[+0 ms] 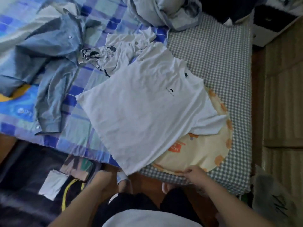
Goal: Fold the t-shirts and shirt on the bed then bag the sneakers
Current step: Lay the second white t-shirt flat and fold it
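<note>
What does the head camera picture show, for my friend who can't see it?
A white t-shirt lies spread flat on a bed, partly over a round yellow cushion that the right hand touches at its near edge. A crumpled blue shirt and another rumpled white t-shirt wait behind it, and the left hand hangs below the bed's edge.

White cotton t-shirt (147, 108) spread flat on my bed.

My right hand (194, 173) touches the round cream cushion (201, 153) beneath it; the crumpled blue denim shirt (47, 74) lies left of it.
</note>
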Tool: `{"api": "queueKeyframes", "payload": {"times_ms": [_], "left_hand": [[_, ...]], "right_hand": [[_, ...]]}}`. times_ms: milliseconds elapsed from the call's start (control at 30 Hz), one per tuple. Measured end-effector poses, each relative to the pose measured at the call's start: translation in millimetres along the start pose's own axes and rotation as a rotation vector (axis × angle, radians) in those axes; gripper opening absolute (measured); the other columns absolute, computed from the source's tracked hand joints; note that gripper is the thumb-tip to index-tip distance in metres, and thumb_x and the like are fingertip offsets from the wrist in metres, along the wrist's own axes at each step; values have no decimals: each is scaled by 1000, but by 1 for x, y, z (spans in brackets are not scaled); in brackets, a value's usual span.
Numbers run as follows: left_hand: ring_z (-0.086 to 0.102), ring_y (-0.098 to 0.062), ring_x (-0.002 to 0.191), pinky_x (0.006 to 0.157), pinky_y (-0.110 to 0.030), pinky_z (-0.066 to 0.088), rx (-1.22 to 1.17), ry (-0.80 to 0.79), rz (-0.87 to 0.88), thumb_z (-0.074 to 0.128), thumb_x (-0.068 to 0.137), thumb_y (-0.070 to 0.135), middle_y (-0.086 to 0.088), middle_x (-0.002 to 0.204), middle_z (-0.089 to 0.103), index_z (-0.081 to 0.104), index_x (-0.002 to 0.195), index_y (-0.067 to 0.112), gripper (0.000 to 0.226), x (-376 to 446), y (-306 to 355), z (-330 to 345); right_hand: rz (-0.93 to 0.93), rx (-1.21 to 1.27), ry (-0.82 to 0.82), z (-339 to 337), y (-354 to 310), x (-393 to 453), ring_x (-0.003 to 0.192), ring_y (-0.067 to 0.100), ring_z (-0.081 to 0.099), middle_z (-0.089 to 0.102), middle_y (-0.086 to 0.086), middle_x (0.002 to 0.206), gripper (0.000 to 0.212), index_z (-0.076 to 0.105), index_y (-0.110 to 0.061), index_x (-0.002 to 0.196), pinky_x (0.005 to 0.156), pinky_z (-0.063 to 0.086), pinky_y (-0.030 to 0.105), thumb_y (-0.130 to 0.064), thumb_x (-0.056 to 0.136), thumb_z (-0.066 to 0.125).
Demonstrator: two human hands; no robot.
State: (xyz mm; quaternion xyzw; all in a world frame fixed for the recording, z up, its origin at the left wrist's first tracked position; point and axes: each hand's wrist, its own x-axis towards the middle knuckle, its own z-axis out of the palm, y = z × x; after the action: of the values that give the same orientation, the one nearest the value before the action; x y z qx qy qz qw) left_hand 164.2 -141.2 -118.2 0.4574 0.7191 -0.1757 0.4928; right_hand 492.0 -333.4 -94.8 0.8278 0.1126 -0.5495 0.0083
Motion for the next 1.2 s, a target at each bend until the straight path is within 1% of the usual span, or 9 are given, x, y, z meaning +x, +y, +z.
{"api": "queueKeyframes", "payload": {"times_ms": [133,267,433,567,667,800,967,1100,1200], "left_hand": [[50,-25,53,58,-39,42,-35,-103,-26,62,71,15,-11,62,54,62,60,14,11,-21,-18,89],[60,-4,70,59,-18,46,66,-8,190,60,98,20,4,82,69,61,100,28,8,-58,54,140],[62,-15,90,74,-27,45,123,-74,297,59,98,20,1,107,69,65,117,21,19,-57,139,217],[71,-27,84,78,-39,59,-414,-231,22,64,98,25,-10,92,75,68,110,10,19,-50,200,275],[64,-19,73,70,-35,53,-1001,-293,-39,64,100,23,-10,85,66,65,99,10,13,-46,259,318],[70,-22,104,87,-33,57,-1372,-206,-108,68,94,24,-7,119,72,63,122,15,29,-38,309,347],[68,-26,107,98,-48,55,-1241,-146,-59,65,95,20,-7,116,71,63,113,9,21,-72,294,348],[70,-28,105,98,-49,54,-946,-365,-48,63,98,24,-7,116,74,67,117,15,21,-84,277,363],[69,-28,88,90,-44,56,-768,-300,-112,57,100,26,-8,96,73,67,100,17,13,-86,276,376]], "right_hand": [[20,-142,165,-120,19,52,89,20,60,58,8,128,36,56,-18,134,62,49,30,-10,100,47],[-95,-77,401,-205,24,100,111,30,59,52,9,139,55,44,-19,146,78,53,35,-11,92,54],[-35,370,431,-250,22,174,116,34,61,53,5,141,67,44,-19,145,93,56,47,-31,87,75],[-154,323,428,-254,17,203,103,27,63,58,1,125,42,61,-23,122,91,57,48,-42,87,73],[-260,320,400,-258,17,199,93,28,66,69,10,105,28,68,-12,96,82,56,40,-40,91,69],[-325,695,199,-266,28,177,98,26,72,77,4,103,15,75,-18,103,89,59,47,-22,91,68],[-150,1216,46,-269,48,142,101,33,70,73,14,111,25,68,-7,112,83,60,43,3,92,58],[-2,1134,32,-245,81,141,110,36,65,67,13,124,35,63,-7,125,75,58,43,2,92,62],[22,1130,96,-240,93,146,109,36,65,65,12,123,40,60,-9,127,78,59,45,7,91,59]]}}
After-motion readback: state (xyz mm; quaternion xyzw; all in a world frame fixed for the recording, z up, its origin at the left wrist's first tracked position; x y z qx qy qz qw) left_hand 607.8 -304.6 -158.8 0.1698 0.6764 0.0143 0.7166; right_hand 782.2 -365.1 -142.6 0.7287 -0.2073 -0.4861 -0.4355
